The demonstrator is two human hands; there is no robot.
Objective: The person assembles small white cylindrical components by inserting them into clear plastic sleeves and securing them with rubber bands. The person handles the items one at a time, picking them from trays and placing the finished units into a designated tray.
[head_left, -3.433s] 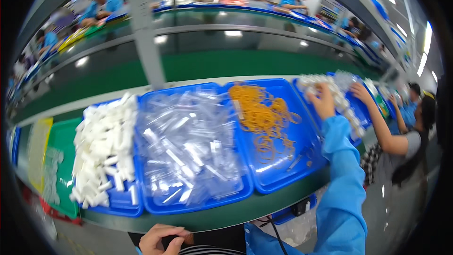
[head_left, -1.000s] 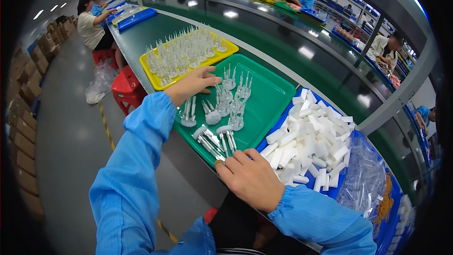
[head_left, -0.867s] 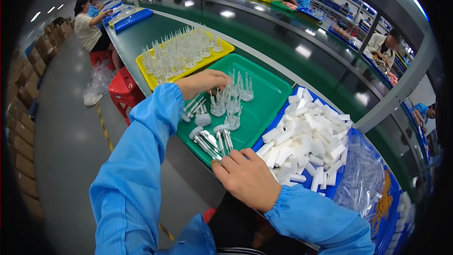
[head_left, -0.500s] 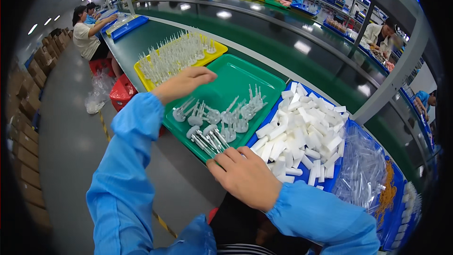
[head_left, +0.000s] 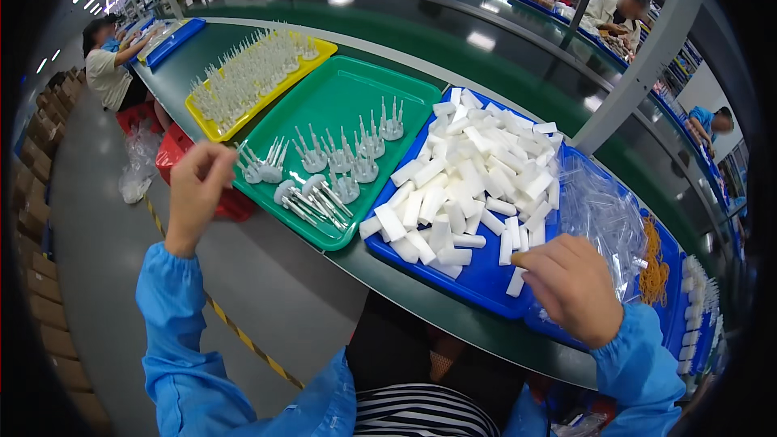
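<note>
My left hand (head_left: 198,194) hangs in the air at the left edge of the green tray (head_left: 380,74), fingers loosely curled with nothing visible in them. In that tray several pale round-based pieces with thin prongs (head_left: 344,163) stand upright. Others lie on their sides: two (head_left: 263,163) by the left edge, and some with shiny silvery prongs (head_left: 316,201) by the near edge. My right hand (head_left: 571,283) is over the front right of a blue tray (head_left: 492,307), fingers bent and a little apart. Its fingertips are beside a loose white foam-like block (head_left: 515,282); contact is unclear.
White blocks (head_left: 494,162) heap up in the blue tray. Right of it are clear plastic sleeves (head_left: 595,214) and orange rubber bands (head_left: 654,263). A yellow tray (head_left: 324,50) of pronged pieces stands at the back left. A metal post (head_left: 627,73) rises behind. Other people sit farther off.
My left hand has drawn back from above the green tray to its left side. My right hand has left the tray's near edge and moved right to the white blocks. The view has shifted.
</note>
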